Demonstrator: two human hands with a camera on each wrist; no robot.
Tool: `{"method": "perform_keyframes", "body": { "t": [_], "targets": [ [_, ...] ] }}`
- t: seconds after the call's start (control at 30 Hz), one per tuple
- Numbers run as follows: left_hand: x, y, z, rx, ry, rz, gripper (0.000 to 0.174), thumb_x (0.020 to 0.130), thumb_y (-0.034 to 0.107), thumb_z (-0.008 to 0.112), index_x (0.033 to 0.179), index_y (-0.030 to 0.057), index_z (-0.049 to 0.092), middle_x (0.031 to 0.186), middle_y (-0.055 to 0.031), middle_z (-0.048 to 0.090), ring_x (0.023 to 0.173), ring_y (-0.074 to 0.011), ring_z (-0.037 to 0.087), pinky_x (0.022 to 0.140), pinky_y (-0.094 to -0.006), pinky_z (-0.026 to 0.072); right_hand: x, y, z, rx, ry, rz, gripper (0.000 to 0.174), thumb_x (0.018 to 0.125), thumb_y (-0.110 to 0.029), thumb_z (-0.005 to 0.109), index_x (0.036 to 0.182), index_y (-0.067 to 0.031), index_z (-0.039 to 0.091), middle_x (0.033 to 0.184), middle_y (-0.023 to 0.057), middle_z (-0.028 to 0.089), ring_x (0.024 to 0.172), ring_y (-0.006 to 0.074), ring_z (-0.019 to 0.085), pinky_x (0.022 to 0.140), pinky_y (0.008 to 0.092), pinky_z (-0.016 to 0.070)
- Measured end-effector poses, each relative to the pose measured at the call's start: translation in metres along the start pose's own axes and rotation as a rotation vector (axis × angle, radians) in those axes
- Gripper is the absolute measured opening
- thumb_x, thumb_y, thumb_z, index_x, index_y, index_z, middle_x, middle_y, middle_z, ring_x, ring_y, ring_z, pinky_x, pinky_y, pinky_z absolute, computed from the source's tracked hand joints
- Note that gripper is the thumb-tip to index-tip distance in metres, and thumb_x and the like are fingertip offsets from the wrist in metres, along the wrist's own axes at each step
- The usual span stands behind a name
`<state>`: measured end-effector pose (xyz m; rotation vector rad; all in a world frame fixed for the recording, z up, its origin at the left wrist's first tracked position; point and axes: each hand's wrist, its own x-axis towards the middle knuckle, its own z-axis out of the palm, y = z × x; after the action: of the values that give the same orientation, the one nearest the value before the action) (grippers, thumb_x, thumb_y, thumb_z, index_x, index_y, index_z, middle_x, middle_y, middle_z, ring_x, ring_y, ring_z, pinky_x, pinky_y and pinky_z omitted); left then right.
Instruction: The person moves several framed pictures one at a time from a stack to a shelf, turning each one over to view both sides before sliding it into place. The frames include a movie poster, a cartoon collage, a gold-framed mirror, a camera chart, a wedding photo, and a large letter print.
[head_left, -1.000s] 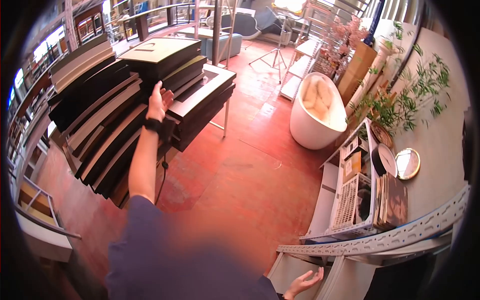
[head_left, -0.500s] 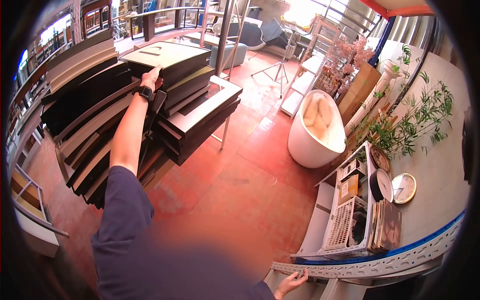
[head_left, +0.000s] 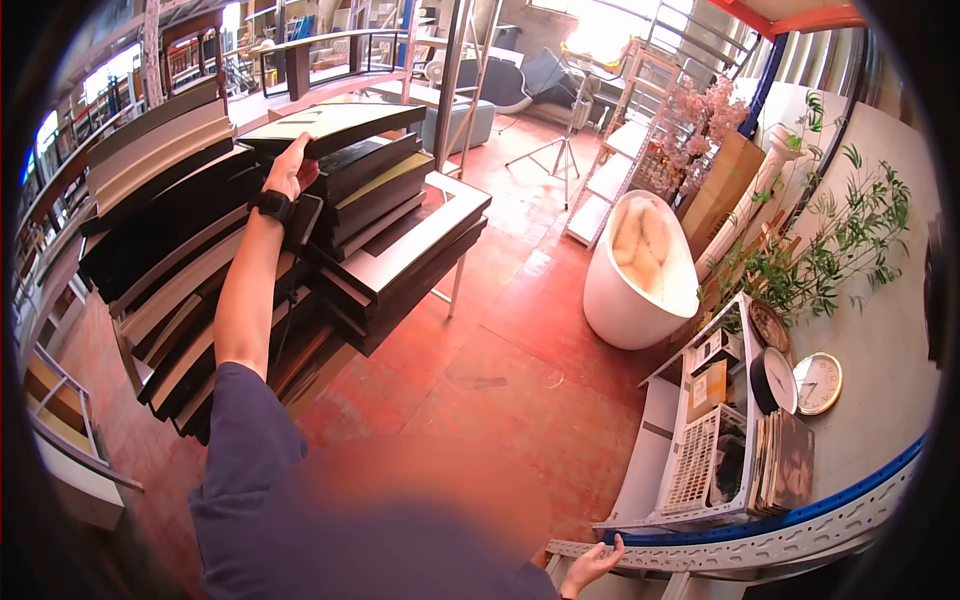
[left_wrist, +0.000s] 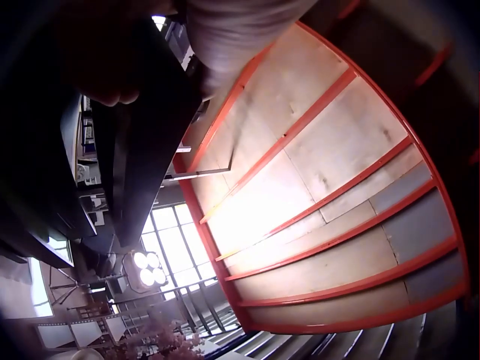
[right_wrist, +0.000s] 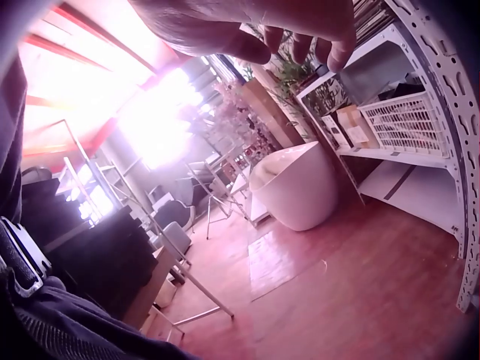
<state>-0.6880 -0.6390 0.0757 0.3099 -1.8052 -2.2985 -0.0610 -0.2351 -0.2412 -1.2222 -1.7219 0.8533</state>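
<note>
My left hand (head_left: 288,172) grips the near edge of the top black-sided panel (head_left: 335,122), which has a pale face and lies tilted on a stack of thick black frames (head_left: 375,185). In the left wrist view fingertips (left_wrist: 120,97) show at a dark panel edge (left_wrist: 146,142), while the rest of that hand is in shadow. My right hand (head_left: 592,568) hangs beside the perforated metal beam (head_left: 720,547), holding nothing. Its fingers are loosely bent in the right wrist view, where the hand (right_wrist: 255,30) is at the top.
More frames (head_left: 165,215) are piled to the left. A white tub (head_left: 625,305) with fluffy fabric stands on the red floor (head_left: 480,350). A low shelf with a white basket (head_left: 692,462), a round clock (head_left: 820,384) and a plant (head_left: 840,240) are at right.
My left hand, apart from the stack at first, has taken hold of the top panel, whose near part has risen from the frames below. The right hand has shifted slightly along the beam.
</note>
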Motion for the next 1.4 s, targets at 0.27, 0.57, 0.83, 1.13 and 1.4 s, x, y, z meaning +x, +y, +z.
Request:
{"method": "perform_keyframes", "body": {
  "t": [0.27, 0.57, 0.83, 1.13, 1.4],
  "targets": [
    [0.083, -0.02, 0.016, -0.419, -0.016, 0.047, 0.022, 0.072, 0.015, 0.071, 0.091, 0.0089, 0.061, 0.092, -0.0077, 0.058, 0.092, -0.0216, 0.056, 0.077, -0.0422, 0.0516, -0.009, 0.009, 0.008, 0.051, 0.023, 0.034, 0.03, 0.088, 0.001, 0.044, 0.117, 0.0027, 0.047, 0.12, 0.0159, 0.046, 0.108, 0.029, 0.05, 0.096, 0.0363, 0.0394],
    [0.073, 0.001, 0.011, -0.457, -0.12, 0.054, 0.021, 0.08, 0.015, 0.062, 0.098, 0.0048, 0.056, 0.095, -0.0105, 0.06, 0.089, -0.0224, 0.061, 0.073, -0.0357, 0.0566, -0.017, 0.009, 0.003, 0.069, 0.078, 0.05, 0.029, 0.09, -0.009, 0.049, 0.116, 0.0056, 0.048, 0.114, 0.0228, 0.053, 0.103, 0.0335, 0.052, 0.092, 0.0389, 0.042],
    [0.066, -0.021, -0.01, -0.675, -0.261, 0.122, 0.01, 0.083, 0.011, 0.06, 0.087, 0.002, 0.056, 0.083, -0.0092, 0.06, 0.078, -0.0216, 0.063, 0.074, -0.0358, 0.0576, -0.013, -0.022, 0.0, 0.033, 0.047, 0.092, 0.031, 0.086, -0.007, 0.051, 0.115, 0.0043, 0.05, 0.113, 0.0212, 0.053, 0.104, 0.0333, 0.051, 0.096, 0.0394, 0.0386],
    [0.029, -0.035, -0.028, -0.775, -0.413, 0.17, 0.007, 0.081, 0.008, 0.065, 0.082, 0.005, 0.059, 0.078, -0.0048, 0.063, 0.074, -0.0161, 0.064, 0.069, -0.0299, 0.0563, 0.0, 0.002, -0.009, 0.075, -0.035, 0.093, 0.03, 0.086, -0.008, 0.051, 0.114, 0.0035, 0.051, 0.112, 0.02, 0.052, 0.104, 0.0319, 0.05, 0.094, 0.0392, 0.0385],
    [-0.057, -0.018, -0.018, -0.678, -0.507, 0.239, 0.006, 0.084, 0.007, 0.062, 0.089, 0.0044, 0.061, 0.09, -0.0046, 0.065, 0.083, -0.014, 0.063, 0.076, -0.025, 0.0511, 0.022, 0.018, -0.009, 0.195, -0.127, 0.035, 0.025, 0.091, -0.008, 0.049, 0.113, 0.0036, 0.047, 0.113, 0.0116, 0.05, 0.106, 0.022, 0.048, 0.094, 0.0351, 0.0395]
  ]
}}
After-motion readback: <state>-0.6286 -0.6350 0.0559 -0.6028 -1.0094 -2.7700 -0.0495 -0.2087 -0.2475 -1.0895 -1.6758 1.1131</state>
